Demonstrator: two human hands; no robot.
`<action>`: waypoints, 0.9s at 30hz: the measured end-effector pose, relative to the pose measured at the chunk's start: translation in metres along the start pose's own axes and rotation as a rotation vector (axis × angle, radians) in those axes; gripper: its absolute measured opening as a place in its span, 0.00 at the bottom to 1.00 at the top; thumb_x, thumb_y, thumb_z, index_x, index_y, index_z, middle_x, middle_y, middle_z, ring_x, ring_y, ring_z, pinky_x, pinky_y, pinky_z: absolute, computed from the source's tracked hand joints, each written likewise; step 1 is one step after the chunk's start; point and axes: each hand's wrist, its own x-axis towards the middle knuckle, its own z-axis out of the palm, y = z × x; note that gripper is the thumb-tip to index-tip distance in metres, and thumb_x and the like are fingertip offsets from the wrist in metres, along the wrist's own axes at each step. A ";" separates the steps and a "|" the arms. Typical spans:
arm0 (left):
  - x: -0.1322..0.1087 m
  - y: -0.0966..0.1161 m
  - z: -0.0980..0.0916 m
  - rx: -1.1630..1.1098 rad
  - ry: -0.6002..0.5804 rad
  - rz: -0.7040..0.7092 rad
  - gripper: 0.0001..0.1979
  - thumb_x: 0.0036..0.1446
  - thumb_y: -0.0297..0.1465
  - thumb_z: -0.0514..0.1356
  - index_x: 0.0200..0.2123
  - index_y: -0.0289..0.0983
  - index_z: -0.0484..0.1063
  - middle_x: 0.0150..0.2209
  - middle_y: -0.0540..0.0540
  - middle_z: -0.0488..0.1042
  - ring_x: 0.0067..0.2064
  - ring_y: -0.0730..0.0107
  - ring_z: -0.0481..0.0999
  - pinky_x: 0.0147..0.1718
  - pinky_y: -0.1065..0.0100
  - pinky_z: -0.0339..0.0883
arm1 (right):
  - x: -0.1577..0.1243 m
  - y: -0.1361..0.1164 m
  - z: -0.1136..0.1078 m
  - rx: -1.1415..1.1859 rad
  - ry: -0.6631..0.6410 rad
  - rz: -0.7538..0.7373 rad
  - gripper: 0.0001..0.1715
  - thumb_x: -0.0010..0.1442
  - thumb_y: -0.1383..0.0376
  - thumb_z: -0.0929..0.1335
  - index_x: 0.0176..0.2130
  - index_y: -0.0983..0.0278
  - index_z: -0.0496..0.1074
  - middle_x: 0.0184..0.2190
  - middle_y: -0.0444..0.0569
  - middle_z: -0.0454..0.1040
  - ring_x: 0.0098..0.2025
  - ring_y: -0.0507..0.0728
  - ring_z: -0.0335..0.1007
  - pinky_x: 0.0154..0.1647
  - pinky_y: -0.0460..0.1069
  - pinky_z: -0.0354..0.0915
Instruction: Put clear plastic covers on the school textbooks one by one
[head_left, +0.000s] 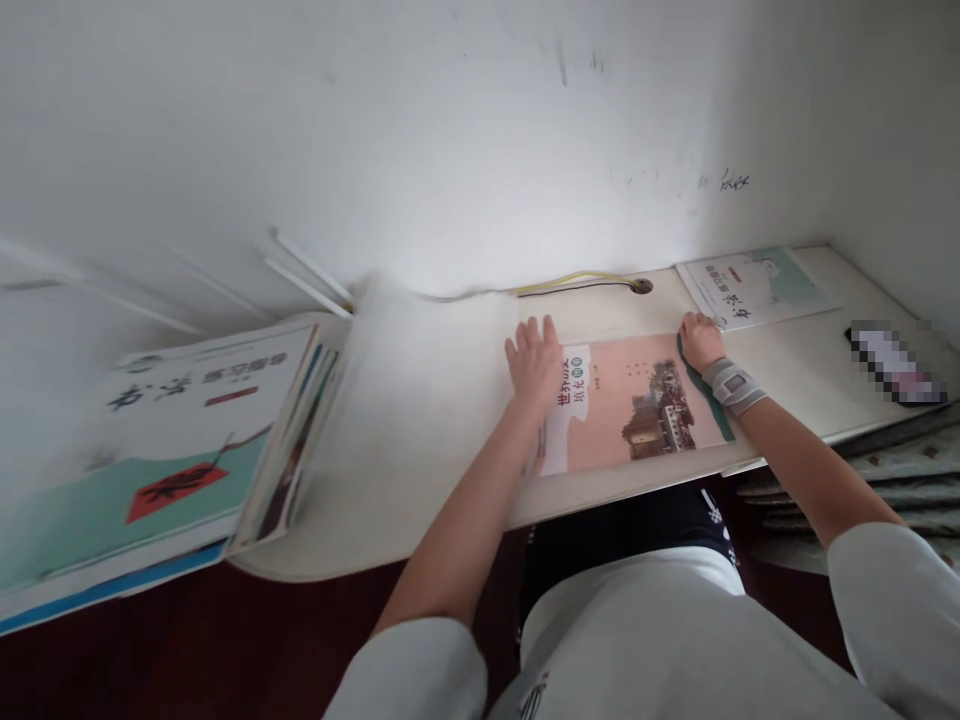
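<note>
A pink workbook [600, 410] with Chinese characters and a picture of buildings lies on the pale desktop, its cover facing up. My left hand [532, 360] rests at the workbook's left edge, fingers stretched out and slightly apart. At the far right corner, my right hand [703, 343] has its fingers curled over the workbook's edge; a grey band [735, 385] circles that wrist. Just beyond the right hand lies a thinner white and green booklet [765, 285].
A stack of books [187, 420] stands at the left, a white and green one on top. A phone [892, 365], partly pixelated, lies at the right. Yellow and black cables [577, 283] run along the wall into a desk hole [641, 286]. Folded patterned cloth [892, 470] sits below right.
</note>
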 end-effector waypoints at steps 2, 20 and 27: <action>-0.026 0.017 -0.004 0.017 -0.083 0.211 0.28 0.63 0.36 0.43 0.64 0.31 0.46 0.65 0.33 0.47 0.66 0.48 0.42 0.60 0.44 0.38 | 0.000 0.002 0.000 -0.010 -0.004 -0.008 0.16 0.60 0.69 0.55 0.40 0.71 0.67 0.39 0.63 0.70 0.42 0.63 0.63 0.46 0.56 0.57; -0.080 0.030 0.012 -0.015 -0.349 0.368 0.39 0.56 0.54 0.44 0.65 0.39 0.46 0.67 0.42 0.43 0.67 0.49 0.36 0.61 0.45 0.32 | -0.100 -0.047 -0.022 -0.081 -0.187 -0.487 0.33 0.65 0.52 0.54 0.60 0.68 0.58 0.62 0.57 0.56 0.64 0.63 0.48 0.61 0.59 0.47; -0.067 -0.010 0.001 0.106 -0.284 0.086 0.38 0.60 0.47 0.41 0.63 0.24 0.46 0.65 0.31 0.47 0.67 0.52 0.39 0.63 0.53 0.32 | -0.091 0.007 -0.049 -0.243 -0.176 -0.362 0.32 0.65 0.54 0.54 0.57 0.74 0.61 0.59 0.64 0.59 0.61 0.66 0.53 0.60 0.63 0.47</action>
